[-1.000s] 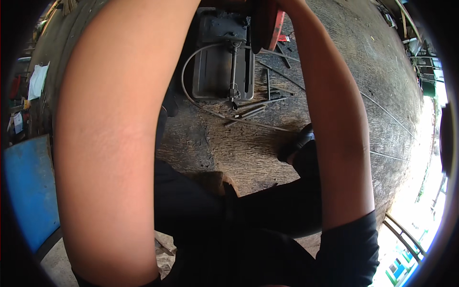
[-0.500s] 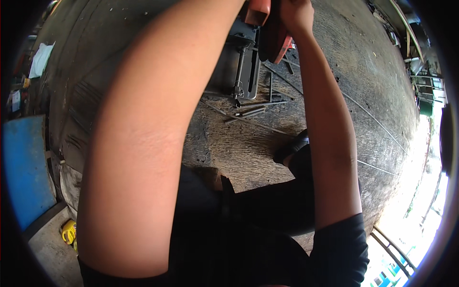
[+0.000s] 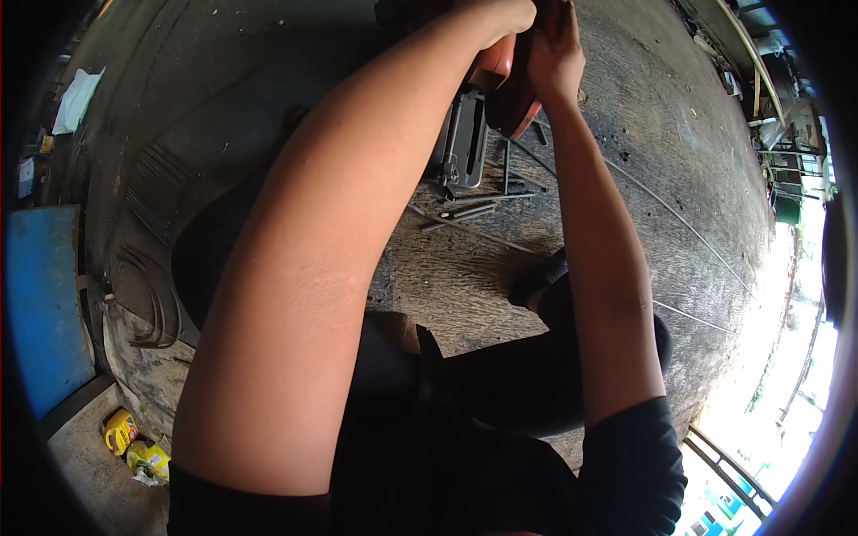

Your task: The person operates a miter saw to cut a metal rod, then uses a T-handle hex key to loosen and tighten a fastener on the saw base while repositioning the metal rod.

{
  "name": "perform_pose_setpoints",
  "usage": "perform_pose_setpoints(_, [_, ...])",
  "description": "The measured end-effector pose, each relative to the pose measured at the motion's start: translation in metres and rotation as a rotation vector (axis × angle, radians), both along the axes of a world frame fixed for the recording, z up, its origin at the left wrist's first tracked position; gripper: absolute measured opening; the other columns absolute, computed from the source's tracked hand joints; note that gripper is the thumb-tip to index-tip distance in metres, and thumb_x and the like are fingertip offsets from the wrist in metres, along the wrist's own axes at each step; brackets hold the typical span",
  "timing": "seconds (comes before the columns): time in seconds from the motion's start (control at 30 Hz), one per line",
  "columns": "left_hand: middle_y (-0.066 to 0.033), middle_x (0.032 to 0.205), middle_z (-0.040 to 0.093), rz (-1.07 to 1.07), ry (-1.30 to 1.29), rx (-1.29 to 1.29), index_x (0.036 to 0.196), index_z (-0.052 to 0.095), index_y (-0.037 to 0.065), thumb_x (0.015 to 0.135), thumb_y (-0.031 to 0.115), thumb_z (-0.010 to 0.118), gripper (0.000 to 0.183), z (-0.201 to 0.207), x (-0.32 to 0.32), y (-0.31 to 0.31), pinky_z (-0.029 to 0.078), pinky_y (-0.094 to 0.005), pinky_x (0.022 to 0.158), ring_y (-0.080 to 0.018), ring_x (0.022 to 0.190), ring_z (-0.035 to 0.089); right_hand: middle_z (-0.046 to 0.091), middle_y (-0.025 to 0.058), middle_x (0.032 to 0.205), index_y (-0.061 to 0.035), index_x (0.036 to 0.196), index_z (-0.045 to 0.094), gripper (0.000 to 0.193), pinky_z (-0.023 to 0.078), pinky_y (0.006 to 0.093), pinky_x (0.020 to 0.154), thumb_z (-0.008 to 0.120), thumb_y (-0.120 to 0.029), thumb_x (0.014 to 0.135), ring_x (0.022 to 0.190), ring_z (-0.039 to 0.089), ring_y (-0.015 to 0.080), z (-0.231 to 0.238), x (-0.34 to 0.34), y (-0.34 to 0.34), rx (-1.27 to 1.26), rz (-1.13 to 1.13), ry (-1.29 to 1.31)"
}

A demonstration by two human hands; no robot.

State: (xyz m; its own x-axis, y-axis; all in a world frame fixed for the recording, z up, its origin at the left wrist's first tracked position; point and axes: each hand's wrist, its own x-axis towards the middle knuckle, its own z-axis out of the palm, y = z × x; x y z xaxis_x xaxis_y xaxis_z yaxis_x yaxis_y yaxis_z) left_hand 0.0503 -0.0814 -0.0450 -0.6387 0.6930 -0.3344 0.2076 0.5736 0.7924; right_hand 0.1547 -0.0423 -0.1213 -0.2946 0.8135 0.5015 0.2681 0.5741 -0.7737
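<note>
The left hand (image 3: 509,18) curls above an orange-red housing (image 3: 495,66), its grip partly hidden; how firmly it closes, I cannot tell. The right hand (image 3: 556,70) lies against the red-edged guard (image 3: 514,112) just beside, fingers upward; whether this grip clasps it, I cannot tell. Below, a dark metal base (image 3: 473,161) sits on the floor (image 3: 474,299), near short metal bars (image 3: 466,213).

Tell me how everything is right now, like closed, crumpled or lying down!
Left hand: closed on the red tool.
Right hand: touching the red tool, grip unclear.
Red tool: held, partly cut off by the picture's edge.
Metal base: partly hidden.
Short rods: lying loose.
Yellow packets: crumpled.
White sheet: creased.
</note>
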Motion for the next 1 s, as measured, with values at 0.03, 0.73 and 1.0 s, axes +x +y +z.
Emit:
perform_pose_setpoints(0.03, [-0.0207, 0.120, 0.058, 0.013, -0.023, 0.017, 0.123, 0.052, -0.004, 0.090, 0.019, 0.047, 0.040, -0.002, 0.000, -0.001, 0.051, -0.0365, 0.082, -0.0285, 0.107, 0.060, 0.046, 0.0241, 0.134, -0.0032, 0.141, 0.033, 0.056, 0.039, 0.0353, 0.099, 0.047, -0.005, 0.087, 0.126, 0.044, 0.0340, -0.011, 0.000, 0.004, 0.080, 0.027, 0.029])
perform_pose_setpoints(0.73, [-0.0236, 0.111, 0.061, -0.036, 0.032, 0.019, 0.109, 0.059, -0.006, 0.075, 0.012, 0.059, 0.039, -0.025, 0.011, -0.032, 0.050, -0.0383, 0.086, -0.0317, 0.104, 0.061, 0.044, 0.0267, 0.134, -0.0025, 0.140, 0.032, 0.056, 0.038, 0.0389, 0.100, 0.046, -0.005, 0.087, 0.124, 0.044, 0.0396, -0.020, 0.014, -0.029, 0.112, -0.019, -0.016])
perform_pose_setpoints(1.0, [-0.0222, 0.107, 0.063, -0.078, 0.015, -0.010, 0.107, 0.058, -0.006, 0.072, 0.014, 0.061, 0.041, -0.023, 0.013, -0.047, 0.051, -0.0388, 0.083, -0.0311, 0.098, 0.063, 0.044, 0.0272, 0.133, -0.0027, 0.142, 0.030, 0.057, 0.041, 0.0413, 0.096, 0.045, -0.003, 0.086, 0.119, 0.047, 0.0426, -0.017, 0.013, -0.041, -0.022, -0.025, -0.020])
